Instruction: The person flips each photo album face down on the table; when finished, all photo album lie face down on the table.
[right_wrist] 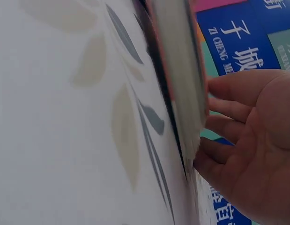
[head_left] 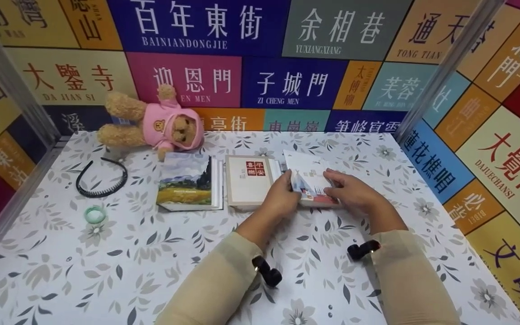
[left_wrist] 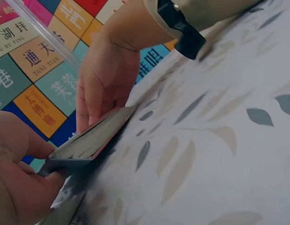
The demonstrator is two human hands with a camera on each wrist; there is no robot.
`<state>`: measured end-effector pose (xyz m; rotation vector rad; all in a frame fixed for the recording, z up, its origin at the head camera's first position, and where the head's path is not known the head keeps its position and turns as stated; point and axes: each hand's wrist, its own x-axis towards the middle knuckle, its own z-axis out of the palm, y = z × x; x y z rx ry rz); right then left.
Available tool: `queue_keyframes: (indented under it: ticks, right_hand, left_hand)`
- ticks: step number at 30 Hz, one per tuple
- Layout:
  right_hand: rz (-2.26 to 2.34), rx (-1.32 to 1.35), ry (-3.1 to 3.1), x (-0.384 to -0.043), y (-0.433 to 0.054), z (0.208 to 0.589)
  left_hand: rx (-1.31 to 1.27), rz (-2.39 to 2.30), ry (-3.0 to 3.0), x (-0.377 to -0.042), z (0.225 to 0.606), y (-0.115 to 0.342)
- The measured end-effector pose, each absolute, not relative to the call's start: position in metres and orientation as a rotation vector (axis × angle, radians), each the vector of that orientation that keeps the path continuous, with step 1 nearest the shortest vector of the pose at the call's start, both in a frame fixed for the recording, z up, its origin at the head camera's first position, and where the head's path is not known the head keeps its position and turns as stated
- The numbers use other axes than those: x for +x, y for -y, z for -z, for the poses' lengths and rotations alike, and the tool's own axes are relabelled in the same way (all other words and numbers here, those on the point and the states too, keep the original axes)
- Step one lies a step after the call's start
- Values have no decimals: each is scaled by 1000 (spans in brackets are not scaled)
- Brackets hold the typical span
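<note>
A small white-covered book [head_left: 307, 176] with blue and red pictures lies tilted between both hands, at the right end of a row of books. My left hand [head_left: 282, 194] grips its left side; in the left wrist view, the thumb lies on the cover and a finger below the edge of the book [left_wrist: 86, 143]. At the opposite side is my right hand [head_left: 352, 192], its loosely extended fingers [right_wrist: 224, 126] touching the cover and edge. Close by the left hand lies a cream book [head_left: 248, 189] with a red square print.
Left of the cream book lies a landscape-covered book [head_left: 185, 180]. A teddy bear [head_left: 169, 119] in a pink hoodie lies against the lettered back wall [head_left: 262, 27]. A black headband [head_left: 102, 194] and a green ring-shaped band [head_left: 95, 214] are at the left of the floral-patterned table [head_left: 138, 280].
</note>
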<state>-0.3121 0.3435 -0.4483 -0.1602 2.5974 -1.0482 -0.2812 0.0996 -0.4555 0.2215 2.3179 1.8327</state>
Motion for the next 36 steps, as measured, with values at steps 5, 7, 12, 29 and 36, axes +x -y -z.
queue_keyframes:
  ticks: [5, 7, 12, 29, 36]
  right_hand:
    - [1239, -182, -2503, -311, -327, 446]
    - [1294, -172, -2460, -310, -321, 444]
    - [1336, -151, -2442, -303, -312, 434]
    - [1832, -119, -2405, -291, -290, 407]
    - [1802, -66, -2338, -297, -304, 414]
  left_hand:
    - [191, -2090, -2114, -282, 447, -97]
    - [165, -2171, -1996, -281, 445, -97]
    - [163, -2275, -1797, -278, 442, -98]
    - [446, -2166, -1898, -276, 437, -98]
    - [442, -2124, -1853, -279, 446, -102]
